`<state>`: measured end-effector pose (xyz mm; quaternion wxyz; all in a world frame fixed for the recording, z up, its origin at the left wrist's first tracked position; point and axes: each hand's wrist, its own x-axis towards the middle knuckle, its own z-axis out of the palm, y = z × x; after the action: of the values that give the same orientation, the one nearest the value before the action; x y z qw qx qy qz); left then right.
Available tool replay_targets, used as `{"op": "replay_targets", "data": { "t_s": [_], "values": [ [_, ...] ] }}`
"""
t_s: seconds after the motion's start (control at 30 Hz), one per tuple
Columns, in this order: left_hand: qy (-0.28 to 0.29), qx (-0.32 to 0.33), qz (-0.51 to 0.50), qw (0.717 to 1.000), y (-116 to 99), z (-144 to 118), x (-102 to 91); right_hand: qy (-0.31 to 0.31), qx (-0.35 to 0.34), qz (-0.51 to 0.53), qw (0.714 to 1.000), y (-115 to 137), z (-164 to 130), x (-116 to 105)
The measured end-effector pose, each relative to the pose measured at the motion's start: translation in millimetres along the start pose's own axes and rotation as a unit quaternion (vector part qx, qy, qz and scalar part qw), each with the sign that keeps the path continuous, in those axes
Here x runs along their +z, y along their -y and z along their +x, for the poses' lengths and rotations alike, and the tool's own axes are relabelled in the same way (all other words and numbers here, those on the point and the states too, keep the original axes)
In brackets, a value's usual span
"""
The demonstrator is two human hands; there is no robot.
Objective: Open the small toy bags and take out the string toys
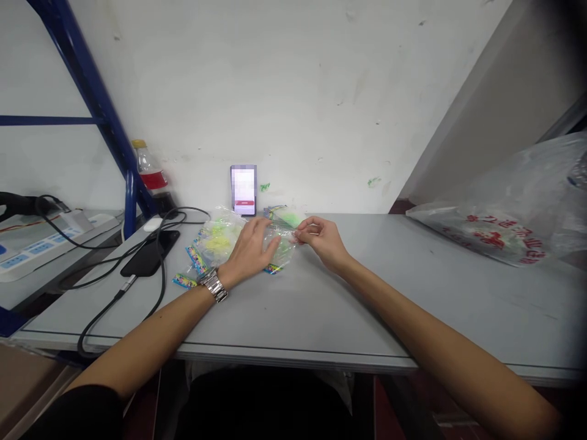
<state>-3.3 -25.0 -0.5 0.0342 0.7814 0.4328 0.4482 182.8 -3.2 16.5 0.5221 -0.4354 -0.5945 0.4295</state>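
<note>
On the grey worktop [321, 305], the left hand [250, 249] lies flat, grip spread, on a clear bag [220, 235] with yellow bits inside. Just beside it, the right hand [321, 237] pinches the bag's edge. A big bag [504, 214] lies far right.

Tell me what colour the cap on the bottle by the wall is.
Yellow. The bottle stands behind the blue rack post, seen in the head view.

Lit phone [243, 189], soda bottle [151, 174] — perhaps cola — black cables [114, 299].
</note>
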Motion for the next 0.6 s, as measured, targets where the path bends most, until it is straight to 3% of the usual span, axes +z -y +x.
{"op": "replay_targets", "data": {
  "t_s": [0.13, 0.23, 0.3, 0.4, 0.47, 0.6],
  "values": [
    [0.076, 0.031, 0.083, 0.993, -13.6, -7.5, 5.0, 0.006, 0.032, 0.057, 0.998, -0.1, -4.3, 5.1],
    [0.116, 0.037, 0.111, 0.986, -11.9, -9.4, 8.0, 0.045, 0.05, 0.098, 0.993, 0.2, -6.6, 8.0],
    [0.128, 0.045, 0.135, 0.981, -8.1, -7.8, 5.4, 0.063, 0.027, 0.068, 0.995, -0.7, -5.5, 6.6],
    [0.143, 0.038, 0.226, 0.963, -4.6, -3.5, -3.6, 0.042, -0.066, -0.096, 0.992, -5.5, 0.3, -1.8],
    [0.14, 0.015, 0.293, 0.946, -3.9, -2.0, -9.1, 0.022, -0.142, -0.251, 0.957, -11.1, 5.8, -9.9],
    [0.137, -0.073, 0.353, 0.923, -1.9, -5.4, -10.1, 0.08, -0.191, -0.435, 0.876, -24.4, 15.1, -21.6]
  ]
}}
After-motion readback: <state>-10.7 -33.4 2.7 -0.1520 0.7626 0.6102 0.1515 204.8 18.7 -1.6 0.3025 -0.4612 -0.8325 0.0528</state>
